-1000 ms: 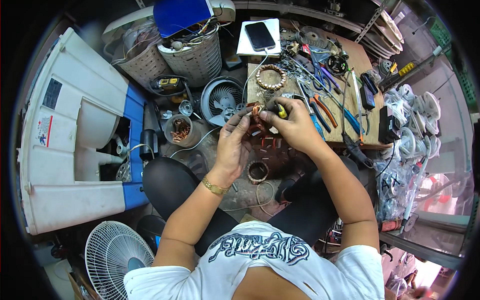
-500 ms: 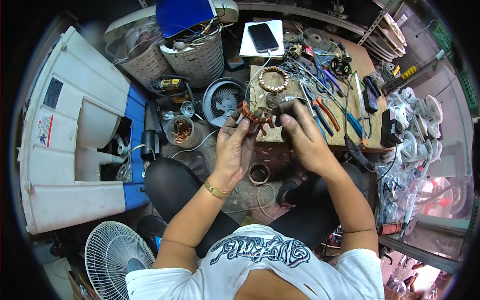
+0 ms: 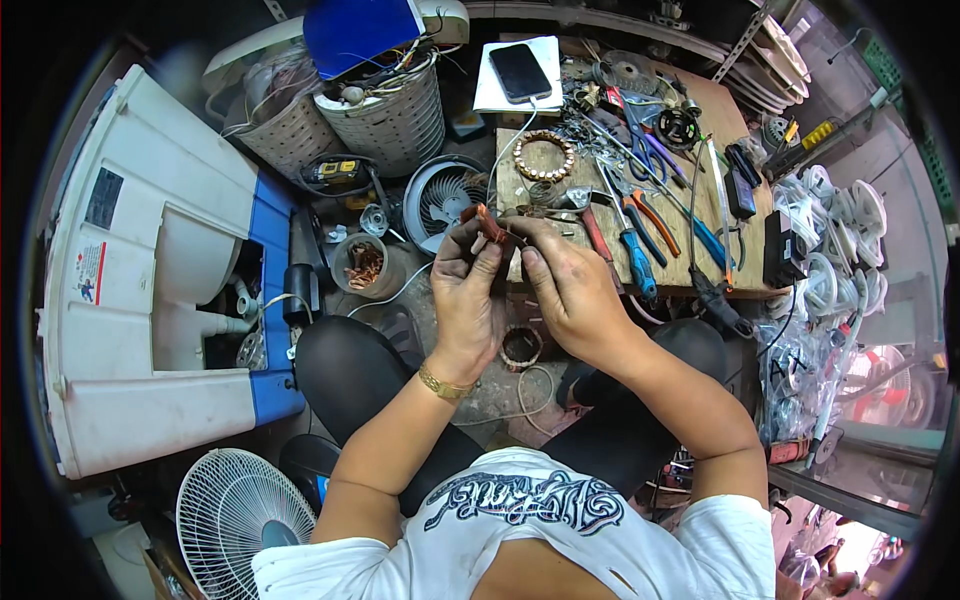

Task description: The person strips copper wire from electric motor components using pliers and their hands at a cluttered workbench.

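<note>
My left hand (image 3: 470, 290) is closed round a reddish copper winding piece (image 3: 489, 225), its loose ends sticking up above my fingers. My right hand (image 3: 565, 285) is curled against the same piece from the right, its fingertips partly hidden. Beyond my hands, on a wooden board (image 3: 525, 189), lie a ring stator (image 3: 543, 135), a red-handled tool (image 3: 600, 240), a blue-handled tool (image 3: 638, 262) and orange-and-black pliers (image 3: 655, 226). A tub of copper scraps (image 3: 365, 265) stands left of my hands. A second ring (image 3: 522, 330) is on the floor below them.
A white-and-blue appliance casing (image 3: 100, 380) fills the left. Behind are baskets (image 3: 380, 120), a yellow power tool (image 3: 335, 170) and a fan housing (image 3: 440, 180). A phone (image 3: 519, 73) lies on paper. White parts (image 3: 850, 220) crowd the right. A fan (image 3: 245, 510) stands lower left.
A yellow tool seen in my right hand a second ago is no longer seen there. My right hand has moved left onto the copper piece since half a second ago. The red-handled tool now shows.
</note>
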`<state>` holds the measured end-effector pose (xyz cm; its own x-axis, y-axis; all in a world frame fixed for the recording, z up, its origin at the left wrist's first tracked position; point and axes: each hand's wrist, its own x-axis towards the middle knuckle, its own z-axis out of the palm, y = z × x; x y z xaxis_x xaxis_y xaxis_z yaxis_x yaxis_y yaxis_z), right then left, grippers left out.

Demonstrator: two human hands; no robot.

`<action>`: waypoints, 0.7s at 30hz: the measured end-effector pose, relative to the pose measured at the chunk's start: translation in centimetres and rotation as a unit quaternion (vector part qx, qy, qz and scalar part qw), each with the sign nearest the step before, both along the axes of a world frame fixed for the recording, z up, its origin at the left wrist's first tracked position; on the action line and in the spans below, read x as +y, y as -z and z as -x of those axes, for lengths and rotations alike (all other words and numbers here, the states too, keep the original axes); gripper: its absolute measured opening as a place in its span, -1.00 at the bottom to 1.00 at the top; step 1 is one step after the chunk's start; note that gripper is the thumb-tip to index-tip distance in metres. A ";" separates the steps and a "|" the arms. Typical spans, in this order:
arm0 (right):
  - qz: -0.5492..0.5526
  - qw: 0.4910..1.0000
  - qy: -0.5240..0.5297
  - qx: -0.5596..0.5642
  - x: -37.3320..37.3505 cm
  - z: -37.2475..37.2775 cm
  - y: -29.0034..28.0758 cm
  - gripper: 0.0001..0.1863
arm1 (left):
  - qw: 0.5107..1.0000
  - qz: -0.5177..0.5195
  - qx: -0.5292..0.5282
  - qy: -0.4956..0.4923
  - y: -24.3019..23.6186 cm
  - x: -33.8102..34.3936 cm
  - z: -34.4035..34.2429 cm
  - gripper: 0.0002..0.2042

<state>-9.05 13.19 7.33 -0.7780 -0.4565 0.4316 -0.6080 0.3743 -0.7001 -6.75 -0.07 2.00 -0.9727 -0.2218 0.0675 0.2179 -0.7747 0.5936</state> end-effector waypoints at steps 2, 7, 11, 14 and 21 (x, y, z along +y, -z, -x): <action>-0.008 1.000 0.006 0.004 -0.2 -0.2 -0.5 -0.70 | 1.000 0.013 0.009 -0.020 0.1 0.1 -0.1 -0.72; -0.017 0.996 -0.004 -0.084 -0.2 -0.4 -1.5 -0.77 | 0.992 0.094 0.031 -0.076 0.4 0.0 0.0 -0.78; 0.016 0.997 -0.011 -0.077 0.3 0.3 -0.7 -0.80 | 0.977 0.184 0.052 -0.099 0.6 -0.1 0.5 -0.79; 0.131 0.901 -0.065 -0.408 1.0 1.2 -2.1 -0.77 | 0.995 0.094 0.028 -0.002 -0.3 -1.3 1.1 -0.79; 0.035 0.999 -0.006 -0.014 2.9 3.8 -1.1 -0.68 | 0.977 0.065 -0.074 0.187 -0.4 -2.2 0.7 -0.71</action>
<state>-12.83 16.05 8.44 -0.7855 -0.4351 0.4401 -0.5912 0.3171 -0.7416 -7.41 -2.23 2.35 -0.9853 0.1527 -0.0771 -0.1628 -0.6989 0.6965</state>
